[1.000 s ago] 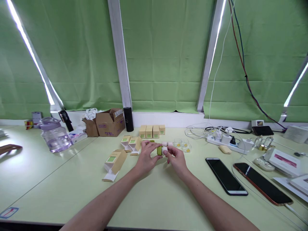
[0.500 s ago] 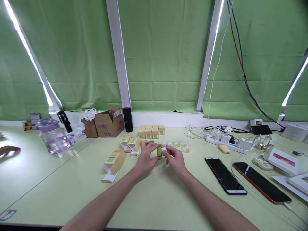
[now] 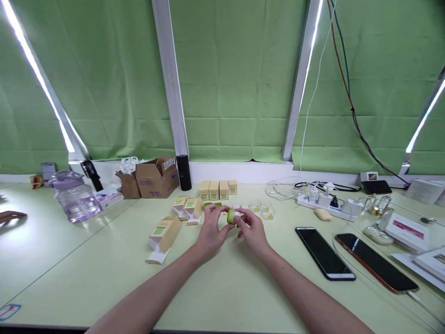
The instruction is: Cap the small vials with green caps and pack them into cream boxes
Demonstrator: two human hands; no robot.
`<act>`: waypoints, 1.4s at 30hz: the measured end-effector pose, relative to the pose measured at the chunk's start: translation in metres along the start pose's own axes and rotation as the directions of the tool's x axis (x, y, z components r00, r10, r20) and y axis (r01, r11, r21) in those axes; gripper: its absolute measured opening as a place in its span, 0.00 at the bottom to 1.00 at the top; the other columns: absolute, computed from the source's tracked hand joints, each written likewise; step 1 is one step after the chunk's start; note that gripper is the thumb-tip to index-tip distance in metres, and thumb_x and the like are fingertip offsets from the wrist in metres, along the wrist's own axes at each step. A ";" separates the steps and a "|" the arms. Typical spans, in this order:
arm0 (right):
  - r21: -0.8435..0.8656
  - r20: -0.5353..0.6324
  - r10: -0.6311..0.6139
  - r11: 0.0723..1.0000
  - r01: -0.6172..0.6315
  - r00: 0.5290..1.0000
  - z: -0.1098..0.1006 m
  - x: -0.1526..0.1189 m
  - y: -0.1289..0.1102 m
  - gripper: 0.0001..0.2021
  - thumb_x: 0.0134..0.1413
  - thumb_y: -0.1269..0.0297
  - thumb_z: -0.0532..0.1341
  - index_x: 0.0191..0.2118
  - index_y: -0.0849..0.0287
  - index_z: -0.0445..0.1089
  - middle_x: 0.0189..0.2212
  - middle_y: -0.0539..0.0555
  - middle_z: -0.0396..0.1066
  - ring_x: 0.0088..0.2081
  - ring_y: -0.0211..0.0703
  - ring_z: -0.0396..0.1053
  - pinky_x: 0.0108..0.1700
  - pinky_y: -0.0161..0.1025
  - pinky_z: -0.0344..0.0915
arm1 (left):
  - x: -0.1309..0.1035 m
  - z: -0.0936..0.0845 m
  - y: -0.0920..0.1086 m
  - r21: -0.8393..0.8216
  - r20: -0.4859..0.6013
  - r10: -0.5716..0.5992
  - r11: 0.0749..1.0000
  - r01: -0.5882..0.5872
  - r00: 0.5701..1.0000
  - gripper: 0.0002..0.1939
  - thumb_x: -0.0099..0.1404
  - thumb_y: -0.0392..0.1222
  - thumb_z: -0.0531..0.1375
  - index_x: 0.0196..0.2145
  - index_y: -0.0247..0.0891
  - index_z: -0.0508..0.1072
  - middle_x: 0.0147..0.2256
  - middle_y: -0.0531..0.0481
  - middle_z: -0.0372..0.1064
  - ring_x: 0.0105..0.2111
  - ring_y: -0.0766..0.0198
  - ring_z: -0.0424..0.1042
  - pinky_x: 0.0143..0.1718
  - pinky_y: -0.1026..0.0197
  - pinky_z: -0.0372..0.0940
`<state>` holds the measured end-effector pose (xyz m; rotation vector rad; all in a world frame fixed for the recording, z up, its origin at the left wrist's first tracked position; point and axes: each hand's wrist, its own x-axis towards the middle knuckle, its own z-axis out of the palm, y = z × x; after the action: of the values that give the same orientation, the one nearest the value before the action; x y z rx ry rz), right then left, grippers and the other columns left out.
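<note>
A small green-and-white jar [image 3: 231, 216] is held between my two hands above the table. My left hand [image 3: 212, 230] has its thumb and fingers round the green part. At the white end, the fingers of my right hand [image 3: 253, 228] are closed on it, hiding some of it. Behind my hands lie another green piece [image 3: 212, 204] and small white pieces [image 3: 239, 207]. Left of my left hand are opened cream cartons, one lying with its flap out [image 3: 164, 235] and a pair standing farther back [image 3: 193, 208].
Several closed cream boxes [image 3: 213, 190] stand in a row at the back. Clear cups with yellow centres [image 3: 262, 209] sit to the right. A black-screened phone [image 3: 325, 253], a power strip [image 3: 323, 207], a purple-lidded jug [image 3: 77, 199] and a cardboard box [image 3: 156, 182] are around.
The jar has turned slightly in my fingers, so its green part shows rounder. Both hands stay in nearly the same place.
</note>
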<state>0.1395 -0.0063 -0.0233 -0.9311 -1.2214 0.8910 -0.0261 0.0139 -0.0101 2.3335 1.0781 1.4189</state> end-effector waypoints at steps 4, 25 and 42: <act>0.052 -0.003 0.018 0.998 -0.018 1.000 0.003 -0.002 -0.001 0.24 0.53 0.45 0.68 0.49 0.57 0.73 0.30 0.51 0.70 0.35 0.48 0.73 0.24 0.37 0.73 | -0.002 0.001 0.007 0.013 0.006 -0.002 1.000 0.002 1.000 0.22 0.66 0.38 0.65 0.56 0.42 0.68 0.51 0.42 0.68 0.57 0.49 0.63 0.56 0.46 0.67; -0.035 -0.008 -0.067 0.997 0.067 0.998 0.004 -0.005 -0.008 0.19 0.53 0.46 0.69 0.40 0.56 0.69 0.33 0.53 0.73 0.35 0.44 0.70 0.25 0.34 0.69 | -0.002 0.004 0.009 -0.263 0.109 -0.060 0.961 0.087 0.992 0.29 0.75 0.48 0.53 0.71 0.42 0.57 0.61 0.37 0.68 0.54 0.52 0.73 0.56 0.47 0.70; -0.547 0.192 -0.397 0.716 0.433 0.898 -0.007 -0.005 0.003 0.21 0.63 0.70 0.56 0.59 0.49 0.70 0.55 0.58 0.67 0.41 0.45 0.75 0.39 0.42 0.76 | 0.010 0.003 0.000 -0.626 0.245 -0.310 0.672 0.394 0.918 0.29 0.55 0.55 0.73 0.47 0.39 0.68 0.42 0.44 0.73 0.46 0.53 0.76 0.39 0.52 0.77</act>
<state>0.1454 -0.0107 -0.0289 -1.0407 -1.7223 0.1660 -0.0208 0.0210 -0.0043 1.5618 0.7506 1.2201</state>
